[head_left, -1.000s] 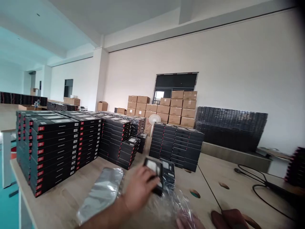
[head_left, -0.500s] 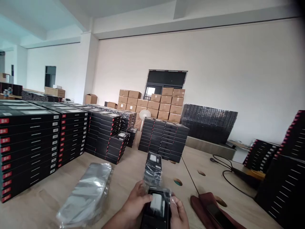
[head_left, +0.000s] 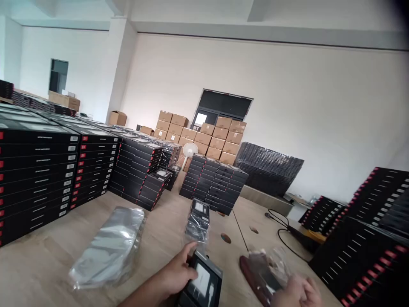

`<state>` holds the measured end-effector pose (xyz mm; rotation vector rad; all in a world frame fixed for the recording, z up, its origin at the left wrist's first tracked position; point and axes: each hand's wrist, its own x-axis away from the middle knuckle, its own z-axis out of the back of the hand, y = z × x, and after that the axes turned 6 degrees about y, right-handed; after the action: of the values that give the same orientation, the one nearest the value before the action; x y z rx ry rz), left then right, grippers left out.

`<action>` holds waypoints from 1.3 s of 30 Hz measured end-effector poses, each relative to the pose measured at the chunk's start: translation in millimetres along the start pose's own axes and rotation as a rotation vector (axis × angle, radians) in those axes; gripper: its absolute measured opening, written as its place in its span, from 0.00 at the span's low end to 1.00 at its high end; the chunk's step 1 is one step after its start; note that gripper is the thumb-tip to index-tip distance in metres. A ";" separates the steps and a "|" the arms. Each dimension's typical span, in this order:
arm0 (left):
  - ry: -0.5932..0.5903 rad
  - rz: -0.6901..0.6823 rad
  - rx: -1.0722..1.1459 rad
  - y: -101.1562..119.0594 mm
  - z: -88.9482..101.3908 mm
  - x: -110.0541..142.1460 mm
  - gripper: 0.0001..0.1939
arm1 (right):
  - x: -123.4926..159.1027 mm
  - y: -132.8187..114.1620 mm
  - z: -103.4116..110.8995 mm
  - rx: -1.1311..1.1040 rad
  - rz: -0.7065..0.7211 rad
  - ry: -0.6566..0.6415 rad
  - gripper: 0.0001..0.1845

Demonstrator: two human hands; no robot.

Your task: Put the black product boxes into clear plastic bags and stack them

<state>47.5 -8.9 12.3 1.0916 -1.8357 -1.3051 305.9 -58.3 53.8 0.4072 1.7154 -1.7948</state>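
As the head camera looked over the table [head_left: 159, 230], your left hand [head_left: 179, 270] gripped a black box [head_left: 204, 279] by its left side, the thumb lying near the edge of the face that showed a white charger and cable. That box sat tilted at the bottom edge of the view, just to the right of your left palm. Your right hand [head_left: 297, 292] was blurred at the lower right, its fingers curled; you could not tell from the view whether they were closed on the clear plastic [head_left: 279, 260] just beyond them. Beneath that plastic lay a dark red pouch [head_left: 247, 273], partly covered. Beyond your left hand stood a pile of film-wrapped boxes [head_left: 198, 219], and to the left of your forearm lay a flat stack of clear bags [head_left: 110, 247]. Farther back, a block of black boxes [head_left: 211, 183] rose near the middle, with tall stacks [head_left: 38, 179] at the left. A black cable [head_left: 281, 221] curled on the right, while brown cartons [head_left: 203, 138] and a white fan [head_left: 191, 149] stood behind.
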 end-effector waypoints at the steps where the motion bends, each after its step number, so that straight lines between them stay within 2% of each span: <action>1: -0.040 -0.008 0.001 0.5 -1.7 1.1 0.41 | 0.3 -3.6 0.6 0.018 0.078 -0.009 0.23; 3: -0.085 0.007 0.004 1.3 -4.5 2.9 0.41 | 13.9 -8.6 -5.5 0.054 0.172 -0.098 0.24; 4: -0.091 0.030 0.005 1.2 -5.0 3.3 0.40 | 24.6 -9.2 -10.7 0.061 0.188 -0.222 0.25; 6: -0.089 0.089 0.005 -0.5 -3.6 2.8 0.35 | 46.3 -6.5 -21.5 0.054 0.149 -0.458 0.25; 8: -0.072 0.163 -0.002 -4.2 0.9 0.7 0.27 | 61.2 -1.8 -28.8 0.012 0.101 -0.608 0.24; 10: -0.065 0.241 0.006 -9.3 7.3 -2.1 0.24 | 66.7 1.4 -31.4 -0.042 0.085 -0.678 0.22; 14: -0.153 0.339 0.085 -18.7 17.3 -5.9 0.28 | 64.0 -2.8 -28.6 -0.093 0.103 -0.768 0.20; 17: -0.140 0.332 0.032 -22.1 16.1 -6.9 0.31 | 64.6 -12.7 -24.4 -0.086 0.110 -0.821 0.18; 23: 0.014 0.195 -0.082 -24.4 0.6 -8.4 0.34 | 69.7 -25.7 -16.5 -0.111 0.163 -0.897 0.18; 26: 0.062 0.155 -0.122 -24.5 -4.2 -8.1 0.32 | 68.8 -22.1 -14.9 -0.109 0.175 -0.881 0.18; 31: 0.052 0.072 -0.189 -23.5 -5.2 -8.5 0.21 | 67.8 -12.4 -16.3 -0.104 0.176 -0.821 0.17; 34: 0.084 0.011 -0.219 -24.1 -4.9 -9.1 0.17 | 69.0 -10.2 -17.3 -0.119 0.219 -0.818 0.16; 37: 0.129 -0.025 -0.224 -24.1 -5.5 -8.7 0.22 | 70.7 -9.8 -18.1 -0.109 0.263 -0.839 0.16; 39: 0.097 -0.059 -0.201 -23.1 -6.2 -8.2 0.26 | 71.9 -9.2 -19.0 -0.092 0.283 -0.848 0.17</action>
<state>62.7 -8.1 -7.9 1.0875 -1.5753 -1.4117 241.7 -55.7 15.1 -0.1466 1.0650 -1.3755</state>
